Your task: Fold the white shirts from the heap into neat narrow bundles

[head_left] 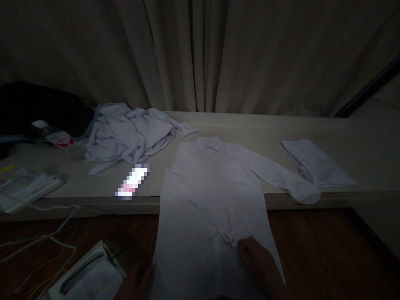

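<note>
Shirt (212, 200) lies flat, collar away from the person, its lower half hanging over the table (243, 125) edge toward both hands, so the cloth can be smoothed and held taut. Going left to right: the left hand (137, 279) rests at the shirt's left hem edge, low in the frame; the dim light hides whether its fingers pinch the cloth or lie spread. To its right, the right hand (258, 260) presses down on the shirt near a folded-in flap, fingers curled onto the fabric, seemingly pinning that fold. Far left of both hands lies a crumpled pile (131, 133) of pale clothes; up and to the right of the right hand, a folded shirt (315, 164) sits apart.
</note>
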Action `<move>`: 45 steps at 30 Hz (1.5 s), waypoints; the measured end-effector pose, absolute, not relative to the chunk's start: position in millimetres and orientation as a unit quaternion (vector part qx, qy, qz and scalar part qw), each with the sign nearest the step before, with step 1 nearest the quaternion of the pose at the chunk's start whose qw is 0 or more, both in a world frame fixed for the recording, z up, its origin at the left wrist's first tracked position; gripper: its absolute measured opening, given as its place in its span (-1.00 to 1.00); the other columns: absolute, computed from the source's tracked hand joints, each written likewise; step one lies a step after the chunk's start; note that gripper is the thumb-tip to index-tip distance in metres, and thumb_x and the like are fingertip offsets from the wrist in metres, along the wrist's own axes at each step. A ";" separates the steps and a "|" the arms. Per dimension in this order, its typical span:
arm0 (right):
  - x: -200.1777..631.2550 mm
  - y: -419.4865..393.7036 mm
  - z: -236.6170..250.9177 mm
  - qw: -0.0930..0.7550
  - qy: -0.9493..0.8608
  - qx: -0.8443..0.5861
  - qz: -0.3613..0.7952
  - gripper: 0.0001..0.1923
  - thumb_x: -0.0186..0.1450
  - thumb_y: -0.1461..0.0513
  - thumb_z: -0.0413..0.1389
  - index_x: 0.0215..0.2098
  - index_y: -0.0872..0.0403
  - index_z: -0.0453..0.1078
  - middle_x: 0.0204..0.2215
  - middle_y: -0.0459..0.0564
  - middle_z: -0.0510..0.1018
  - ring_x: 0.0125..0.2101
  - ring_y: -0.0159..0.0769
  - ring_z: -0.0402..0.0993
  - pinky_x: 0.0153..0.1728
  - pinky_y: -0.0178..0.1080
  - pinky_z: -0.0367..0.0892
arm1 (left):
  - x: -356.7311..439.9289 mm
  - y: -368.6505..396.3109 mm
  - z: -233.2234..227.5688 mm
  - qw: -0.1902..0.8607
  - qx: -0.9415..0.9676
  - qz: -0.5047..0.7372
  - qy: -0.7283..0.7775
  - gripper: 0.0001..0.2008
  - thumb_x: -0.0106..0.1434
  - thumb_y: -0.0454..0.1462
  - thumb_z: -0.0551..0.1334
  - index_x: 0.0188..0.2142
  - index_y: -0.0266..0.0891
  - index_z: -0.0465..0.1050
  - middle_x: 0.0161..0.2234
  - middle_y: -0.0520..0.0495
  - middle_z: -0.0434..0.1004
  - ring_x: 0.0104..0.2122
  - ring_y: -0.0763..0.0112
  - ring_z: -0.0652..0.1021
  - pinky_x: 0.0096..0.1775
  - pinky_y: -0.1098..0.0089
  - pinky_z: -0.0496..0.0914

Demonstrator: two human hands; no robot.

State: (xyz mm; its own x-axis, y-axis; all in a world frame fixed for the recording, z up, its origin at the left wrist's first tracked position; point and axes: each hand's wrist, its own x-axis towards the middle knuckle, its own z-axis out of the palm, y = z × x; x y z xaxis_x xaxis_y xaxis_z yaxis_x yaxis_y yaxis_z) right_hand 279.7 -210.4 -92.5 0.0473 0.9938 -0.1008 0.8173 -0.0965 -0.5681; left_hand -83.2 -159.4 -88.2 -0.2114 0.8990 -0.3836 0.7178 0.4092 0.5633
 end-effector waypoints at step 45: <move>276.7 -215.2 -115.7 0.308 -0.635 -0.671 0.227 -0.90 0.29 0.25 -0.03 -0.36 0.04 0.31 -0.41 -0.04 0.45 -0.35 -0.32 0.39 -0.31 -0.28 0.33 | 135.7 -159.8 -135.2 0.745 0.424 0.188 0.478 -0.67 0.05 -0.02 0.14 -0.44 -0.28 0.37 -0.59 0.05 0.43 -0.66 0.52 0.43 -0.64 0.50 0.23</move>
State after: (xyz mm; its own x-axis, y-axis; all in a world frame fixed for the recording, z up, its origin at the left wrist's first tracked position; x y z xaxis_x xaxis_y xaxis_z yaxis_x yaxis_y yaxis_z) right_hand 276.7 -215.2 -115.7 0.0911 0.9921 0.0865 0.7125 -0.0043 -0.7016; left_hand 135.7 -159.8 -135.2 0.4715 0.6869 -0.5530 0.1250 0.5687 0.8130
